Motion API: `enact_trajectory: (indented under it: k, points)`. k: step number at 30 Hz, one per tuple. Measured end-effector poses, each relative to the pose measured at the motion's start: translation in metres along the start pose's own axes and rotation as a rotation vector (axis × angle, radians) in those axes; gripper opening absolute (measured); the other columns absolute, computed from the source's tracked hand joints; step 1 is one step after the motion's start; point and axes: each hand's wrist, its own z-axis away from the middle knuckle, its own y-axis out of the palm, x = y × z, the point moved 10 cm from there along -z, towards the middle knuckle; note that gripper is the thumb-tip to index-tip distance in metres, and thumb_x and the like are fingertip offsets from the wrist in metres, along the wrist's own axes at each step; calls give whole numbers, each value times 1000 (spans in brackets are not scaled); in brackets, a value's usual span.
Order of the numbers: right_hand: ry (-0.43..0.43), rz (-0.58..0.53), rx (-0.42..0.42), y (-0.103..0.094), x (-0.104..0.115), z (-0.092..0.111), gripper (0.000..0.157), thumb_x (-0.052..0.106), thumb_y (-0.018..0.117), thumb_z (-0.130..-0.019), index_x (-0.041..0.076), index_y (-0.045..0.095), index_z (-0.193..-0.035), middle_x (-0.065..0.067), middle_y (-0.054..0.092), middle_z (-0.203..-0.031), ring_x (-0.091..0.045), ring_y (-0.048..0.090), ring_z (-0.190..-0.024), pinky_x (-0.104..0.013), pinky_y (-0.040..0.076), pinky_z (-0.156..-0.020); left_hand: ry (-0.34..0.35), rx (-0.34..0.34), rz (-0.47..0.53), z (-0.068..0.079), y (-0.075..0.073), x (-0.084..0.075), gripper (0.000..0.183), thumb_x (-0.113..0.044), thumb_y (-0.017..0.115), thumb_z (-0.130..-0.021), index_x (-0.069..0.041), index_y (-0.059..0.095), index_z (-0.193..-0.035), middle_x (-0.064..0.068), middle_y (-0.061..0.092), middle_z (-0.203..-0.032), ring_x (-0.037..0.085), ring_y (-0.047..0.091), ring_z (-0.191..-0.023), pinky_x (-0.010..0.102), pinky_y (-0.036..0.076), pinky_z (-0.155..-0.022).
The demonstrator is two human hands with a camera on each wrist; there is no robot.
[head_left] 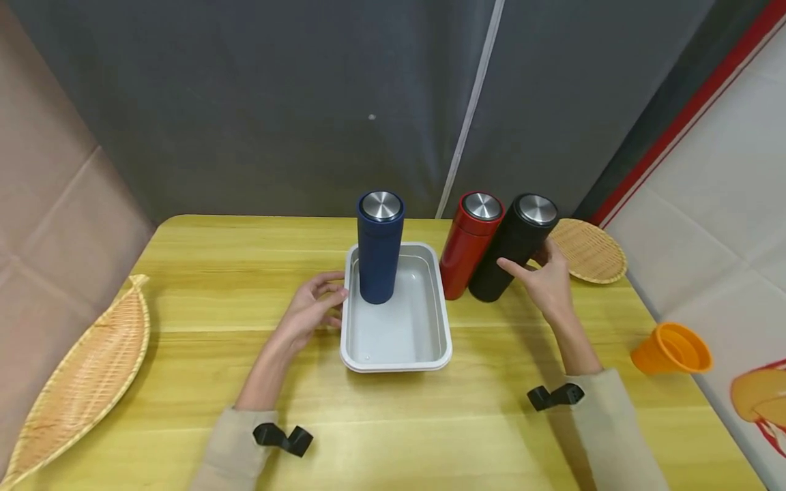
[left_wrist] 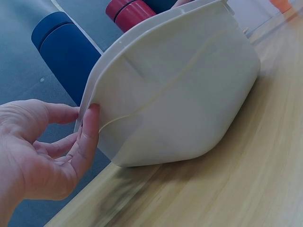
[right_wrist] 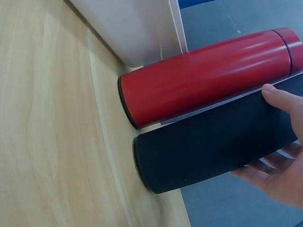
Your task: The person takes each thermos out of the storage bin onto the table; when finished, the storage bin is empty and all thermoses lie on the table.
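Note:
A blue thermos (head_left: 380,252) with a silver lid top stands upright inside a light grey rectangular tub (head_left: 396,366). My left hand (head_left: 316,307) is at the tub's left side, thumb and fingertips touching the wall just under the rim, as the left wrist view shows. My right hand (head_left: 543,279) grips a black thermos (head_left: 512,249) around its upper body, thumb in front and fingers behind. Close beside it, on the tub's right, stands a red thermos (head_left: 464,252). In the right wrist view the black thermos's base (right_wrist: 147,165) is at the table surface; contact is unclear.
A long woven basket (head_left: 92,372) lies at the table's left edge. Behind my right hand is a round woven tray (head_left: 589,251). Orange cups (head_left: 669,349) lie near the right edge, beside the white wall. A grey curtain (head_left: 276,116) hangs behind the table.

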Motion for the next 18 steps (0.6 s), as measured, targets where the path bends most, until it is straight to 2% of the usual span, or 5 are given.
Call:
enact_trajectory:
  k: [6, 9, 14, 18]
  points:
    - [-22, -14, -12, 1, -1, -1, 65, 23, 81, -79, 7, 49, -133, -4, 57, -113, -11, 54, -100, -14, 50, -77, 2, -5, -3, 0, 0, -1, 45, -6, 60, -94, -4, 46, -137, 15, 54, -114, 21, 58, -75, 28, 57, -56]
    - [-26, -5, -18, 1, -1, -3, 64, 23, 81, -79, 6, 50, -133, -4, 57, -113, -12, 54, -99, -15, 48, -78, 6, -3, -8, 0, -1, -1, 45, -6, 61, -94, -3, 46, -137, 15, 54, -113, 21, 58, -76, 29, 57, -57]
    - [-2, 16, -19, 0, -1, -5, 64, 20, 80, -80, 5, 49, -134, -4, 56, -113, -11, 53, -100, -23, 45, -83, 4, 7, -20, 0, 0, -1, 46, -7, 61, -95, -3, 45, -138, 16, 54, -113, 22, 58, -77, 33, 58, -61]
    - [-12, -4, -18, -1, 14, 0, 60, 15, 78, -81, 0, 49, -132, -1, 56, -109, -10, 54, -97, -26, 46, -83, 4, 6, -23, 0, 0, 0, 44, -7, 61, -95, -4, 46, -136, 15, 54, -113, 21, 59, -77, 32, 58, -60]
